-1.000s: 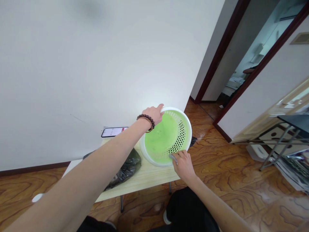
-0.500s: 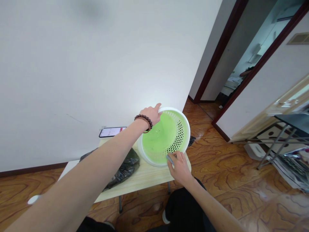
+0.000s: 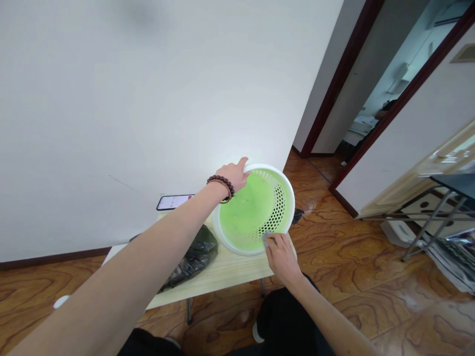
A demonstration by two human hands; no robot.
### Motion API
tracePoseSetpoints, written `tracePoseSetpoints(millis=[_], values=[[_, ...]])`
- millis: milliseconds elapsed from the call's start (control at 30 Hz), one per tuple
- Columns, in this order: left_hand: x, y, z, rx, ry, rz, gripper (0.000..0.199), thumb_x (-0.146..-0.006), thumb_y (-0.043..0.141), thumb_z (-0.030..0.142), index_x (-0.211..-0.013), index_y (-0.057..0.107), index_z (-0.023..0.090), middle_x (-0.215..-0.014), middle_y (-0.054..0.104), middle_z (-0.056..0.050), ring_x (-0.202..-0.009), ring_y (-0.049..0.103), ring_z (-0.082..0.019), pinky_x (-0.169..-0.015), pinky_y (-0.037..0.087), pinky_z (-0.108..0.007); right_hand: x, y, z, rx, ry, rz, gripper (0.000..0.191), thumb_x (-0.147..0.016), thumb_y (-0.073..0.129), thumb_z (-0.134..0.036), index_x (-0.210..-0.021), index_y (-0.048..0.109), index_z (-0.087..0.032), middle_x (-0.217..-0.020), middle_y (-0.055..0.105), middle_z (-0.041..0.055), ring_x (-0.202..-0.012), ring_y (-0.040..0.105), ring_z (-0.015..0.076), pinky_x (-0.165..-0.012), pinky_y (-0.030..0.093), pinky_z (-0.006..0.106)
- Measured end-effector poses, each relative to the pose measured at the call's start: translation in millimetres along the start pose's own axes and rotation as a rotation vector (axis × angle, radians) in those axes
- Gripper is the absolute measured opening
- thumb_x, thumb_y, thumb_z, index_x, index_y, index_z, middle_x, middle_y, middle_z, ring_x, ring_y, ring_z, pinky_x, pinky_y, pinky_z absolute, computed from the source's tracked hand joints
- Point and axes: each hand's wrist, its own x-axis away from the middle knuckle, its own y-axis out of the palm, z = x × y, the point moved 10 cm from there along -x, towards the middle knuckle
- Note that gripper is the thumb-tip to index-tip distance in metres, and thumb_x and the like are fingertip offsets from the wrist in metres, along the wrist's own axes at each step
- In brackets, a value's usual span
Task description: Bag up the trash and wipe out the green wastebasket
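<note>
A round basket (image 3: 247,205), green inside with a white rim and a band of holes, is on a small wooden table (image 3: 230,269). My left hand (image 3: 235,174) is closed on its far rim, fingers reaching over the inner wall, a beaded bracelet at the wrist. At the near right side of the basket, my right hand (image 3: 282,254) pinches a small pale grey piece (image 3: 265,237) against the inner side by the rim. Its kind is not clear, as the fingers cover most of it.
A black plastic bag (image 3: 196,257) lies left of the basket, partly behind my left forearm. A phone (image 3: 173,202) with a lit screen rests at the table's back edge by the white wall (image 3: 148,99). A folding stand (image 3: 430,222) and a doorway are at the right.
My right hand has shifted slightly right and up along the basket's near rim with the grey piece. My left hand keeps its hold. The whole view has turned a little.
</note>
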Motion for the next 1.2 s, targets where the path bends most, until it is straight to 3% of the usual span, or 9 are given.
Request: tracePoseSetpoints(millis=[200, 333, 400, 467, 667, 767, 1000, 1100, 1200], values=[[2.9, -0.4, -2.5, -0.014, -0.006, -0.010, 0.052, -0.083, 0.020, 0.050, -0.130, 0.023, 0.027, -0.095, 0.061, -0.012, -0.084, 0.058, -0.026, -0.068, 0.041, -0.036, -0.1, 12.5, -38.9, -0.239, -0.022, -0.006, 0.029, -0.087, 0.037, -0.016, -0.110, 0.053, -0.022, -0.103, 0.053, 0.0070, -0.098, 0.046, 0.0183, -0.087, 0.041, 0.036], [4.6, 1.2, -7.2, -0.031, -0.015, -0.026, 0.051, -0.083, 0.017, 0.052, -0.127, 0.029, 0.029, -0.093, 0.061, -0.010, -0.082, 0.058, -0.025, -0.067, 0.041, -0.035, -1.3, 0.2, -8.2, -0.085, -0.083, -0.037, 0.029, -0.085, 0.039, -0.013, -0.108, 0.055, -0.021, -0.105, 0.055, 0.0079, -0.099, 0.045, 0.0203, -0.086, 0.040, 0.039], [4.3, 1.7, -7.8, -0.026, -0.017, -0.021, 0.050, -0.083, 0.018, 0.053, -0.125, 0.031, 0.028, -0.092, 0.061, -0.010, -0.081, 0.058, -0.025, -0.066, 0.041, -0.034, -1.4, -9.4, 15.2, 0.003, -0.013, 0.015, 0.029, -0.085, 0.039, -0.014, -0.107, 0.055, -0.020, -0.113, 0.052, 0.0096, -0.104, 0.043, 0.0227, -0.087, 0.038, 0.043], [3.2, 1.9, -6.5, -0.014, -0.010, -0.005, 0.051, -0.082, 0.019, 0.053, -0.124, 0.032, 0.028, -0.092, 0.061, -0.010, -0.081, 0.058, -0.024, -0.066, 0.041, -0.034, 0.5, -11.8, 22.7, 0.018, 0.063, 0.061, 0.027, -0.085, 0.040, -0.015, -0.105, 0.057, -0.019, -0.119, 0.048, 0.0101, -0.107, 0.041, 0.0242, -0.088, 0.037, 0.045], [2.3, 2.7, -6.2, -0.016, -0.017, 0.003, 0.050, -0.083, 0.018, 0.052, -0.124, 0.032, 0.027, -0.092, 0.061, -0.011, -0.080, 0.058, -0.026, -0.065, 0.042, -0.035, 7.4, 8.5, -34.5, -0.203, 0.033, 0.065, 0.029, -0.086, 0.039, -0.020, -0.113, 0.052, -0.021, -0.118, 0.050, 0.0085, -0.104, 0.044, 0.0215, -0.089, 0.038, 0.042], [4.3, 1.8, -8.7, -0.031, -0.027, -0.018, 0.050, -0.083, 0.017, 0.053, -0.123, 0.033, 0.028, -0.093, 0.061, -0.010, -0.082, 0.058, -0.025, -0.066, 0.042, -0.035, 6.6, 8.2, -37.9, -0.161, -0.045, 0.006, 0.029, -0.086, 0.038, -0.018, -0.111, 0.053, -0.021, -0.124, 0.046, 0.0070, -0.102, 0.045, 0.0203, -0.087, 0.039, 0.041], [3.8, 2.5, -9.7, -0.038, -0.024, -0.023, 0.050, -0.083, 0.018, 0.054, -0.120, 0.037, 0.026, -0.090, 0.061, -0.010, -0.081, 0.058, -0.024, -0.064, 0.042, -0.034, 4.1, -10.0, -0.9, 0.134, -0.166, -0.130, 0.029, -0.082, 0.045, -0.020, -0.110, 0.051, -0.018, -0.132, 0.039, 0.0072, -0.095, 0.043, 0.0238, -0.083, 0.039, 0.043], [2.3, 2.5, -7.8, -0.036, -0.010, -0.003, 0.050, -0.082, 0.018, 0.054, -0.119, 0.038, 0.025, -0.089, 0.061, -0.010, -0.078, 0.058, -0.024, -0.063, 0.042, -0.034, 1.0, -7.3, -7.1, 0.188, -0.227, -0.215, 0.033, -0.076, 0.049, -0.014, -0.109, 0.050, -0.016, -0.123, 0.045, 0.0090, -0.096, 0.042, 0.0244, -0.083, 0.038, 0.042], [2.3, 3.9, -8.1, -0.027, -0.016, -0.015, 0.052, -0.082, 0.017, 0.055, -0.119, 0.039, 0.025, -0.090, 0.060, -0.011, -0.080, 0.058, -0.024, -0.064, 0.042, -0.034, -6.5, -3.2, -7.2, 0.245, -0.229, -0.276, 0.025, -0.073, 0.047, -0.005, -0.095, 0.054, -0.015, -0.103, 0.055, 0.0097, -0.092, 0.044, 0.0231, -0.081, 0.039, 0.038]])
